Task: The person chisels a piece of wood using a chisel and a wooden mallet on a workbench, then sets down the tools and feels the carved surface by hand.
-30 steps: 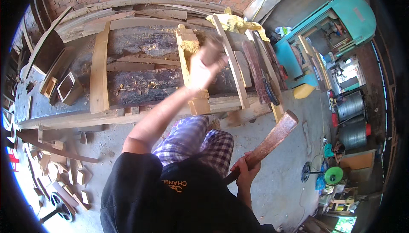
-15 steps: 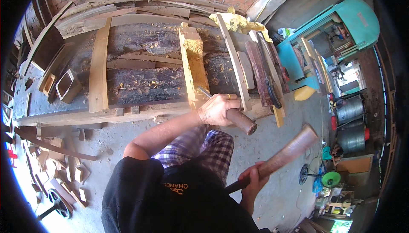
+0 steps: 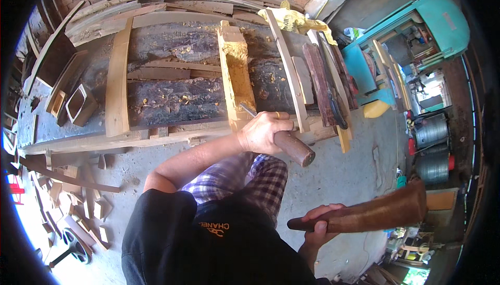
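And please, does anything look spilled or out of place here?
Yes: wood offcuts lie jumbled on the floor at the left, and wood chips litter the dark workbench; both look untidy because they are scattered.

Woodworking shop, chip-strewn bench [image 3: 156,113], offcuts [image 3: 99,209], apparently a bandsaw [image 3: 449,27]

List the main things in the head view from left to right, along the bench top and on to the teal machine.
Hollow wooden box → wide light plank → hollowed yellowish block → slim pale strip → dark reddish-brown piece → teal machine.
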`<act>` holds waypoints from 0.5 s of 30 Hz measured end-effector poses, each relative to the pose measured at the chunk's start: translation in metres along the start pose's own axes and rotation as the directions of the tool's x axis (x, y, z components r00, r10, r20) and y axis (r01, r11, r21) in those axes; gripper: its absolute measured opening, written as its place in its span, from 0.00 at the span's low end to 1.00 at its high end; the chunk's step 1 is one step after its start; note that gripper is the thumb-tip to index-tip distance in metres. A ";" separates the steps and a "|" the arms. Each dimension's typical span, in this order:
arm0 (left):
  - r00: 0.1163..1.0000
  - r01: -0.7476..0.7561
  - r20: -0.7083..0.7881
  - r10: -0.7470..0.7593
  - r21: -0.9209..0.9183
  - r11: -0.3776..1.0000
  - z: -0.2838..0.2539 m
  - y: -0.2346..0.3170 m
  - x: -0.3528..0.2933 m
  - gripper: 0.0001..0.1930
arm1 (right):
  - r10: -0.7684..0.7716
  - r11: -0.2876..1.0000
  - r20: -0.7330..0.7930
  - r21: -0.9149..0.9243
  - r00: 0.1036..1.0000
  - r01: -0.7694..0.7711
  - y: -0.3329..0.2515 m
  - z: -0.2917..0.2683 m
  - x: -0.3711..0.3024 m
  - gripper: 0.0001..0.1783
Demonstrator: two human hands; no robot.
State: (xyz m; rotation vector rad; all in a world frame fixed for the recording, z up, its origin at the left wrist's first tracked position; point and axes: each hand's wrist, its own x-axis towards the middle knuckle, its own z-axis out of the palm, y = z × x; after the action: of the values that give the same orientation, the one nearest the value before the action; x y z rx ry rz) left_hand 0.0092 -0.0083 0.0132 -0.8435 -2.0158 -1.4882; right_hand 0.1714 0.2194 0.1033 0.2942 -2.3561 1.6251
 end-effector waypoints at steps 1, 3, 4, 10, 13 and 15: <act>1.000 0.007 -0.007 -0.008 -0.005 1.000 -0.001 0.002 0.000 0.14 | 0.003 1.000 -0.003 -0.003 1.000 -0.003 0.008 -0.005 -0.001 0.30; 1.000 0.010 0.001 -0.010 -0.027 1.000 -0.001 0.004 0.001 0.14 | -0.224 0.959 0.036 0.186 0.974 0.214 0.034 -0.018 -0.002 0.32; 1.000 0.014 0.004 -0.014 -0.038 0.999 -0.001 0.003 0.001 0.14 | -0.222 0.959 0.035 0.186 0.974 0.212 0.036 -0.017 -0.001 0.32; 1.000 0.001 0.007 -0.001 -0.012 1.000 -0.002 -0.004 0.000 0.14 | -0.171 0.980 0.032 0.110 0.985 0.167 0.025 -0.004 0.008 0.36; 0.999 -0.039 0.020 0.039 -0.011 0.999 -0.003 -0.003 -0.004 0.13 | -0.009 1.000 0.437 0.029 0.899 -0.004 0.034 -0.023 0.019 0.22; 0.998 -0.064 0.024 0.065 -0.021 0.998 0.006 -0.004 -0.002 0.13 | -0.103 0.737 0.495 -0.545 0.863 0.400 0.093 -0.017 -0.023 0.21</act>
State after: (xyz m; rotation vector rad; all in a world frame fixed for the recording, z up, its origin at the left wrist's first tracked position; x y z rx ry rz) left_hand 0.0078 -0.0039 0.0072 -0.9303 -1.9749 -1.4721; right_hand 0.1655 0.2686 0.0191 0.8664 -2.8528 0.5908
